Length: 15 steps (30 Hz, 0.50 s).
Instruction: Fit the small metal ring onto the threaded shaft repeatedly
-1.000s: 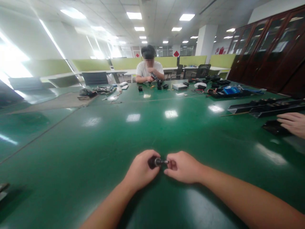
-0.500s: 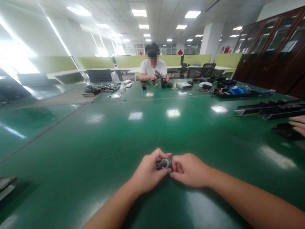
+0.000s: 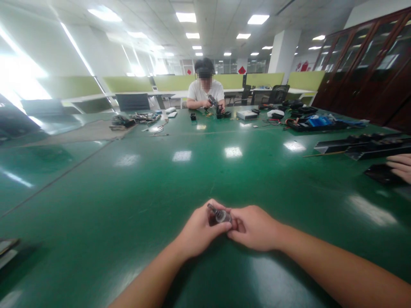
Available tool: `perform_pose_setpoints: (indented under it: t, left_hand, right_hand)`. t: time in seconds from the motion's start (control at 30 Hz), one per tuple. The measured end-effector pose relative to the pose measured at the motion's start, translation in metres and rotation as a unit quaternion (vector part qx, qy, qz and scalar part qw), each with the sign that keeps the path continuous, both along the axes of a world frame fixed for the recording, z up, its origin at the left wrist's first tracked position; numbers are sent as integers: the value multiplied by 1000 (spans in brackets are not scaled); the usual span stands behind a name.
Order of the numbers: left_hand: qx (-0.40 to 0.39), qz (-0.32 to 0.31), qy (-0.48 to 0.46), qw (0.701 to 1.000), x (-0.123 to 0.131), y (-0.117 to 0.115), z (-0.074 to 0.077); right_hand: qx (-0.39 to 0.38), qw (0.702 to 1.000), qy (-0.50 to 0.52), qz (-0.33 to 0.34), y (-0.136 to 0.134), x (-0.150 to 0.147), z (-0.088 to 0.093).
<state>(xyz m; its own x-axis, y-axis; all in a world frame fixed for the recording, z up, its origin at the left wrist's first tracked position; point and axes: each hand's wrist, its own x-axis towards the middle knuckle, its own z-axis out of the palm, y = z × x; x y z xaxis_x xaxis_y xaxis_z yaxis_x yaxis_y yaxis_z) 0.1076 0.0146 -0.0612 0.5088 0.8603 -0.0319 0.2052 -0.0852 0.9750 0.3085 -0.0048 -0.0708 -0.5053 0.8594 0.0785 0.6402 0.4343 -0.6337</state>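
Note:
A small metal part (image 3: 222,216) with a thin shaft is held above the green table (image 3: 154,179), near its front edge. My left hand (image 3: 201,231) grips it between thumb and fingers, the shaft pointing up and to the left. Close against its right side, my right hand (image 3: 255,227) has its fingers curled and pressed onto the same part. Where the right fingertips touch it is partly hidden.
Across the table a person (image 3: 206,92) in a white shirt handles a dark tool. Dark metal rails (image 3: 362,145) and another person's hand (image 3: 401,166) on a black object are at the right. A tray with blue items (image 3: 321,122) stands behind.
The metal part has tilted in my hands; its shaft now points up and left rather than toward the left and the camera. My right fingers have moved slightly closer around it.

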Motion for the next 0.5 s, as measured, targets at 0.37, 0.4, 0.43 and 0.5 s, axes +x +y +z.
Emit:
perform_pose_setpoints:
  t: [0.37, 0.4, 0.43, 0.5]
  left_hand:
    - [171, 99, 92, 976, -6, 6, -5]
    - [213, 111, 108, 965, -7, 6, -4]
    - [249, 118, 116, 954, -8, 6, -4]
    - [296, 121, 116, 940, -9, 6, -3]
  right_hand:
    - [-4, 1000, -11, -11, -1, 0, 0]
    - [-6, 1000, -8, -15, -1, 0, 0]
    - [-9, 1000, -2, -23, -1, 0, -1]
    - [-18, 999, 16, -41, -1, -1, -2]
